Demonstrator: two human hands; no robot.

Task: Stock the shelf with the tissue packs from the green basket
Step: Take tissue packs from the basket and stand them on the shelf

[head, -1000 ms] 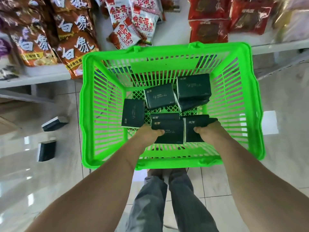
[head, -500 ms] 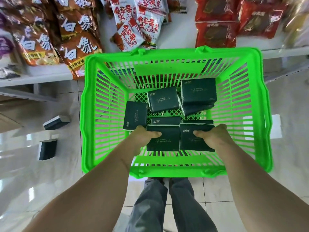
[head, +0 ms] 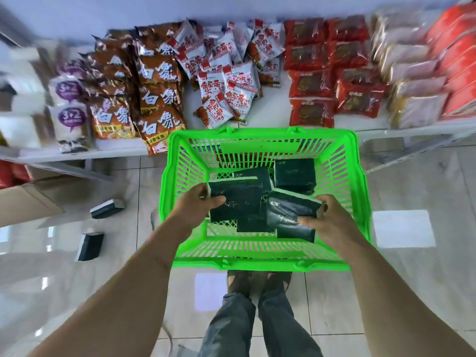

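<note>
A bright green basket [head: 265, 261] stands on the floor before the shelf [head: 373, 126], with several dark green tissue packs [head: 295, 173] inside. My left hand [head: 195, 204] grips one dark tissue pack [head: 237, 202], lifted above the basket floor. My right hand [head: 327, 220] grips another tissue pack [head: 291, 215], tilted, beside the first. More packs lie under and behind the two held ones.
The white shelf carries brown noodle bags [head: 154, 99], white and red snack bags [head: 226, 86], red packs [head: 332, 83] and pale packs [head: 412, 81]. Two tissue packs [head: 107, 208] [head: 90, 246] lie on the tiled floor at left, near a cardboard box [head: 25, 202]. My legs [head: 257, 325] are below the basket.
Both hands have lifted their tissue packs up off the basket floor. The view has tilted upward, showing much more of the shelf.
</note>
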